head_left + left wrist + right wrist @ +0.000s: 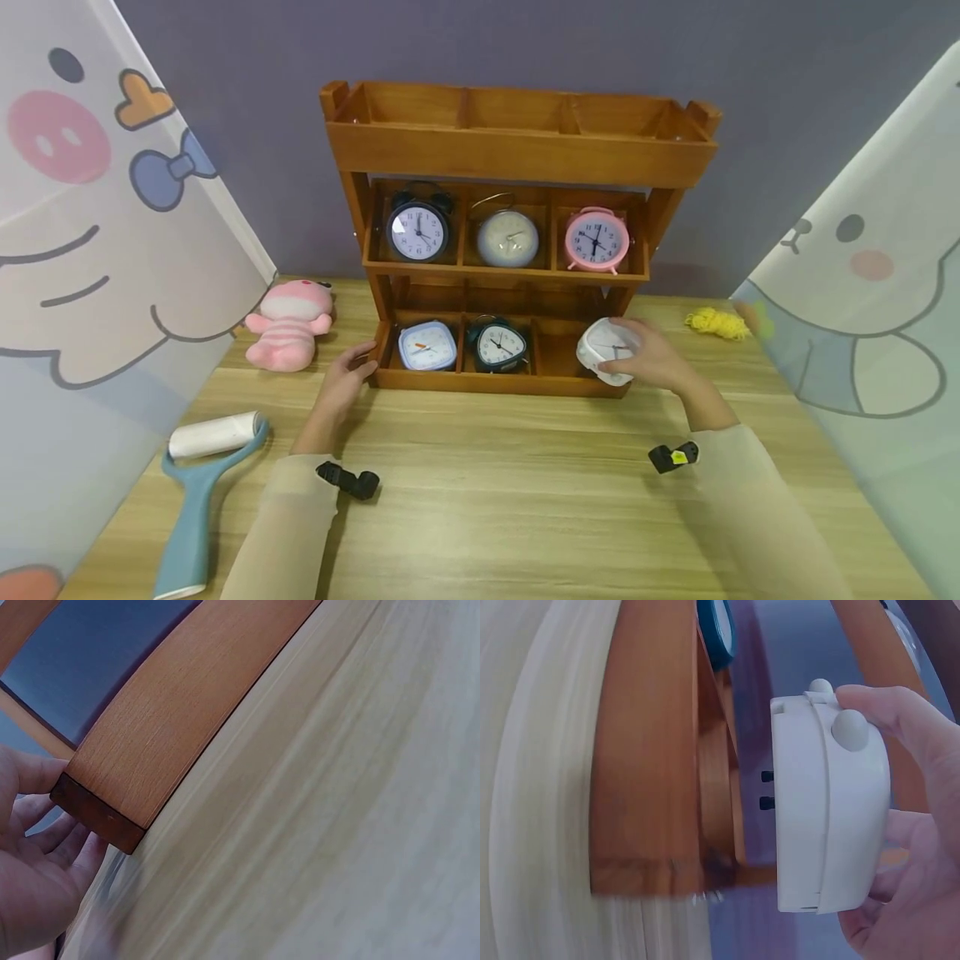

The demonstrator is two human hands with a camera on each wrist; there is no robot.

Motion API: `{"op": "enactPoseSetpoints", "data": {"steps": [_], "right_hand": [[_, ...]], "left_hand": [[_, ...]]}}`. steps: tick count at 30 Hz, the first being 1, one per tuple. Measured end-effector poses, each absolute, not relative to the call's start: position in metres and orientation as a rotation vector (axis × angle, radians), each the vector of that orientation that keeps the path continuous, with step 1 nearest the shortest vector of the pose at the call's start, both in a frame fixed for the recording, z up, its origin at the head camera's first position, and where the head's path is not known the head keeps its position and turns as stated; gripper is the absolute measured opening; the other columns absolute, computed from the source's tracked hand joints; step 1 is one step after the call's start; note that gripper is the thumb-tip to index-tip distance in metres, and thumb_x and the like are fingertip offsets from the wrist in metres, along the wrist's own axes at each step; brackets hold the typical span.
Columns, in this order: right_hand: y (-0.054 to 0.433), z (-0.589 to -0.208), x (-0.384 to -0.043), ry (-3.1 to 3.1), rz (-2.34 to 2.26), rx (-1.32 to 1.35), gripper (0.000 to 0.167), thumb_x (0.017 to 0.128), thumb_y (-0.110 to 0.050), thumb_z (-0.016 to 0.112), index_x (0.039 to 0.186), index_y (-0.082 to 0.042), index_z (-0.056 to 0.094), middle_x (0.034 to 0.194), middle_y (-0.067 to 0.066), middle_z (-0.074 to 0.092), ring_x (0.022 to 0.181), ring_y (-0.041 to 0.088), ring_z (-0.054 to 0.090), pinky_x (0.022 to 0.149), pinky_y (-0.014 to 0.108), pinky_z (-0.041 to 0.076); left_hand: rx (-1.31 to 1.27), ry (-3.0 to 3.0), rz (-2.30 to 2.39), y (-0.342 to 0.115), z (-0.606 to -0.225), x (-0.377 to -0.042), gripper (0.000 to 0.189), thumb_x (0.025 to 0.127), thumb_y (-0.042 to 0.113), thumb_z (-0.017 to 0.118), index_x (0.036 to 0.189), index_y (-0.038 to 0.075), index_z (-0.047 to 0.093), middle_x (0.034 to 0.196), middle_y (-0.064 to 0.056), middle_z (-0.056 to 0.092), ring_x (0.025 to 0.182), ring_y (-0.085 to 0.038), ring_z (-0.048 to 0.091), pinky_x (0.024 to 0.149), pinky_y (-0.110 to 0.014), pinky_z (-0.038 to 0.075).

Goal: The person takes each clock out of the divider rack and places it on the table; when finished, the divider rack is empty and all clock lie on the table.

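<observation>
A white alarm clock (832, 810) is held in my right hand (651, 357), thumb on one side and fingers on the other. The clock is above the right compartment of the lowest tier, apart from the wood in the right wrist view. My left hand (347, 383) grips the left end of the brown wooden shelf (480, 383), with thumb and fingers about its corner (105, 814). In the lowest tier stand a light blue square clock (427, 345) and a dark green rounded-triangle clock (501, 346).
The middle tier holds a black clock (418, 232), a grey-white round clock (507, 239) and a pink clock (597, 240). A pink plush toy (289, 327) and a blue-handled lint roller (197, 508) lie left. Yellow yarn (716, 323) lies right on the wooden table (517, 517).
</observation>
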State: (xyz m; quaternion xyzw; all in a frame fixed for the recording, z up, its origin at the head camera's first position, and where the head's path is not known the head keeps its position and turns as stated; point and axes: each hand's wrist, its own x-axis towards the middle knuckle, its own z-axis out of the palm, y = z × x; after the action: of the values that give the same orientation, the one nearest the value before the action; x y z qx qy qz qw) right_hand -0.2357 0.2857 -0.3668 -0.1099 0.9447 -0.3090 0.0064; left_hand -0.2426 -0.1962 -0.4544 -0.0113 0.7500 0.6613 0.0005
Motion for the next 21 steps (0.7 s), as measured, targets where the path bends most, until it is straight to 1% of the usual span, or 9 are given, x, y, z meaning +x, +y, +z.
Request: {"op": "enactPoseSetpoints", "data": {"steps": [8,11,16,21], "right_hand": [[0.322,-0.361,-0.23,2.984,-0.957,-0.226,0.084,0.076,-0.03,0.081,0.14,0.008,0.043,0.139,0.039,0.034,0.127,0.054,0.031,0.1,0.068,0.024],[0.333,-0.362,-0.232,2.988,-0.942,-0.172,0.086,0.077,-0.032,0.081,0.141,0.009,0.041,0.139,0.04,0.034,0.127,0.055,0.03,0.1,0.068,0.026],[0.347,-0.369,-0.242,3.001,-0.901,-0.081,0.088,0.079,-0.036,0.078,0.142,0.01,0.038,0.135,0.042,0.036,0.121,0.056,0.035,0.095,0.068,0.032],[0.357,-0.382,-0.26,3.034,-0.783,0.019,0.091,0.082,-0.045,0.073,0.143,0.011,0.035,0.134,0.046,0.032,0.122,0.06,0.03,0.094,0.07,0.03]], "left_hand": [[-0.026,2.371,2.064,-0.197,-0.454,-0.243,0.045,0.099,-0.001,0.049,0.143,-0.009,0.04,0.147,-0.025,0.036,0.133,-0.035,0.033,0.107,-0.045,0.031],[-0.021,2.364,2.064,-0.197,-0.454,-0.243,0.045,0.099,-0.001,0.049,0.142,-0.009,0.04,0.147,-0.024,0.036,0.134,-0.035,0.033,0.108,-0.045,0.031],[-0.021,2.343,2.067,-0.197,-0.453,-0.241,0.046,0.099,0.0,0.048,0.144,-0.008,0.038,0.15,-0.023,0.033,0.136,-0.035,0.03,0.109,-0.045,0.029],[-0.034,2.316,2.069,-0.196,-0.447,-0.238,0.047,0.099,-0.001,0.048,0.144,-0.01,0.037,0.151,-0.024,0.03,0.137,-0.036,0.028,0.11,-0.045,0.028]]}}
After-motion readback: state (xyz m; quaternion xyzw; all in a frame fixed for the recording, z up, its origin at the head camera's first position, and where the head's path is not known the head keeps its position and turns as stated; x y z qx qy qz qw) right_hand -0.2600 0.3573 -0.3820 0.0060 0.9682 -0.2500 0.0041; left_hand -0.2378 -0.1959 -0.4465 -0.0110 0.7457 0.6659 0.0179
